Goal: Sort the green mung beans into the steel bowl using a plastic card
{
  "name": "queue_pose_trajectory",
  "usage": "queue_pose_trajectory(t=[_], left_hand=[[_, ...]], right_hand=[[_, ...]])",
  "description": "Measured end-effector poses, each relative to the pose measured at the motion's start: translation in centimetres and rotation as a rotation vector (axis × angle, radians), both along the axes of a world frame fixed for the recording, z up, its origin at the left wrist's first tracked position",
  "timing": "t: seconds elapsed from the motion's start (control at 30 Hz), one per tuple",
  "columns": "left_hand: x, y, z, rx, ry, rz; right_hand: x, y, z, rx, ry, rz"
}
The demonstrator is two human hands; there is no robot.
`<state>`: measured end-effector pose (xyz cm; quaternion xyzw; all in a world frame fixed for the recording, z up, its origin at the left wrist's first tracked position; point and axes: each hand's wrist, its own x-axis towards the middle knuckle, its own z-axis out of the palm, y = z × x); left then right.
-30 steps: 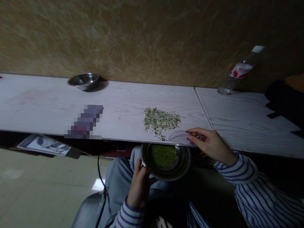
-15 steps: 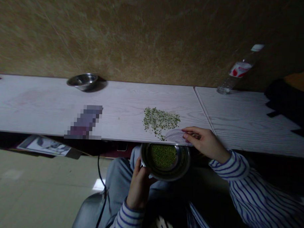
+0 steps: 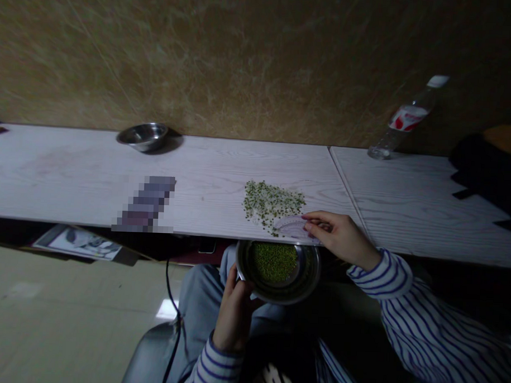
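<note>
My left hand (image 3: 237, 311) grips the left rim of a steel bowl (image 3: 308, 285), held just below the table's front edge. Small green beans (image 3: 273, 262), which look like mung beans, cover much of its bottom. Between the thumb and fingers of my right hand (image 3: 335, 233) is a clear plastic protractor (image 3: 291, 226), lying low over the tabletop at the front edge. Its curved side touches or nearly touches a scattered patch of green beans mixed with white grains (image 3: 272, 200) on the table.
A second steel bowl (image 3: 144, 137) stands at the back left near the wall. A blurred-out flat object (image 3: 146, 204) lies in front of it. At the back right are a plastic bottle (image 3: 404, 121) and a dark bag-like item (image 3: 486, 171). A black cable (image 3: 174, 306) hangs at the left.
My right hand has shifted slightly to the left with the protractor, nearer the scattered beans. The left hand and the bowl stay in place. The camera view has moved a little.
</note>
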<state>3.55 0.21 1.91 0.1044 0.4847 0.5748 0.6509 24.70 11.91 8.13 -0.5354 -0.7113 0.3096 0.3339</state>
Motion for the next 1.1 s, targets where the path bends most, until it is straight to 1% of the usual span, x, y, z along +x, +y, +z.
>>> queue_pose_trajectory(t=[0.23, 0.4, 0.67, 0.73, 0.9, 1.1], left_hand=[[-0.2, 0.0, -0.3, -0.002, -0.012, -0.004], [-0.2, 0.0, -0.2, 0.002, -0.002, -0.001], [-0.1, 0.1, -0.2, -0.005, 0.014, -0.007], [-0.1, 0.1, -0.2, -0.001, 0.011, -0.004], [-0.1, 0.0, -0.1, 0.003, 0.005, -0.004], [-0.1, 0.1, -0.1, -0.005, 0.0, -0.02]], right_hand=[[-0.3, 0.1, 0.1, 0.007, -0.001, 0.022], [-0.6, 0.1, 0.1, -0.001, 0.004, 0.042], [-1.6, -0.5, 0.6, 0.005, 0.005, 0.096], [-1.4, -0.6, 0.6, 0.008, 0.004, 0.088], [-0.7, -0.4, 0.2, 0.016, 0.013, 0.016], [-0.9, -0.2, 0.0, 0.0, 0.009, 0.017]])
